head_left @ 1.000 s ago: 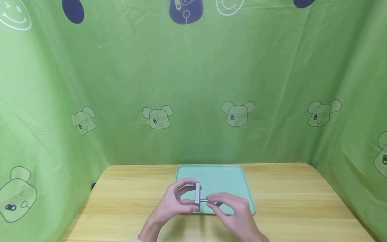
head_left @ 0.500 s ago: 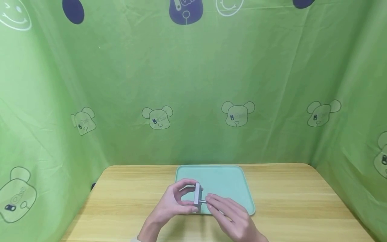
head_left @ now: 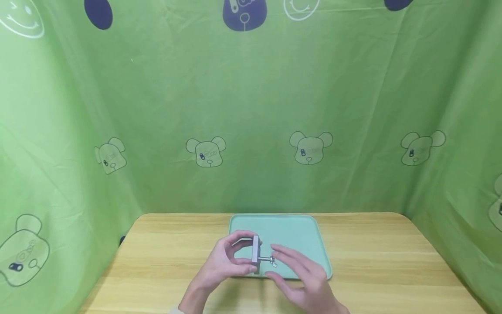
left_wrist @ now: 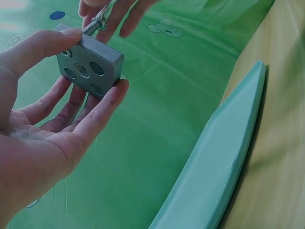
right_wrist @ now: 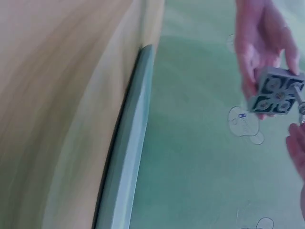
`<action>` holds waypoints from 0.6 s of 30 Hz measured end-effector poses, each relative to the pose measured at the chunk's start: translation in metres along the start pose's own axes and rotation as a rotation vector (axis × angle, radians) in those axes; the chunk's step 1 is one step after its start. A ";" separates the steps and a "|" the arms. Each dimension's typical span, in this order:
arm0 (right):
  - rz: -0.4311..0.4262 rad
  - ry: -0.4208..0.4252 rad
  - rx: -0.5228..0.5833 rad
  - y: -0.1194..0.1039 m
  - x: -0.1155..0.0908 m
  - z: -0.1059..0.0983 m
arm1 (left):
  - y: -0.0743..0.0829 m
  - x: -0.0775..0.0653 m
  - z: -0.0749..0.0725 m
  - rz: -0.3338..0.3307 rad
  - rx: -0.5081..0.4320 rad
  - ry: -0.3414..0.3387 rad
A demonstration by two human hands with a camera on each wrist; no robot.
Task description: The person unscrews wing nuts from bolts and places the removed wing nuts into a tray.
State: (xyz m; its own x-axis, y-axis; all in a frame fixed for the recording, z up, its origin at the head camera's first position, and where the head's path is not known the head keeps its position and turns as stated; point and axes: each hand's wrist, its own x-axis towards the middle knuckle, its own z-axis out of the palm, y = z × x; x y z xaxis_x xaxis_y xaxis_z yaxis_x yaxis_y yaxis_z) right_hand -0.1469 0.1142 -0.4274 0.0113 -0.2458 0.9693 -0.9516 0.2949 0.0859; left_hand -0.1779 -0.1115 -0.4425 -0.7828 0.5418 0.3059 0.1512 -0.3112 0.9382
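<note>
My left hand [head_left: 223, 264] holds a square grey metal block [head_left: 256, 249] on edge above the tray, between thumb and fingertips. Several round holes show in the block [left_wrist: 106, 57] in the left wrist view; the one in the middle is threaded. From the block's right side sticks a wing screw [head_left: 266, 259], its winged end pointing right. My right hand [head_left: 306, 279] is beside that end, thumb and fingers spread apart around it without gripping. Whether a fingertip touches the wing cannot be told. In the right wrist view, the right hand [right_wrist: 298, 148] is mostly cut off at the edge.
Beneath the hands, a mint-green tray [head_left: 298, 231] lies on the wooden table [head_left: 372, 253]. A green curtain [head_left: 251, 187] with printed bear heads stands behind the table and along both sides.
My right fingers covered the screw's end before, first pinching it, then laid straight along it. Now they have spread off it, and the wing shows. The left hand keeps its hold on the block.
</note>
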 end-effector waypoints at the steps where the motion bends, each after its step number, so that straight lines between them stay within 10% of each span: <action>1: 0.074 0.000 0.033 -0.001 -0.002 -0.001 | 0.000 0.000 0.000 -0.003 0.002 0.001; 10: 1.114 -0.104 0.366 -0.017 -0.011 -0.009 | 0.001 -0.001 0.001 -0.008 0.006 -0.002; 18: 1.503 -0.153 0.666 -0.013 -0.003 -0.020 | -0.002 0.001 0.002 0.009 0.054 -0.005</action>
State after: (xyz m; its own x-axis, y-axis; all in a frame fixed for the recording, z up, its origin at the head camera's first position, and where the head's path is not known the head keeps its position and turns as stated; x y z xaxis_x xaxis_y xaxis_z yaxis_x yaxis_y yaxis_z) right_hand -0.1289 0.1296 -0.4272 -0.9742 -0.2193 0.0542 -0.0385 -0.0750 -0.9964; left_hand -0.1778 -0.1094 -0.4436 -0.7782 0.5431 0.3153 0.1907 -0.2740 0.9426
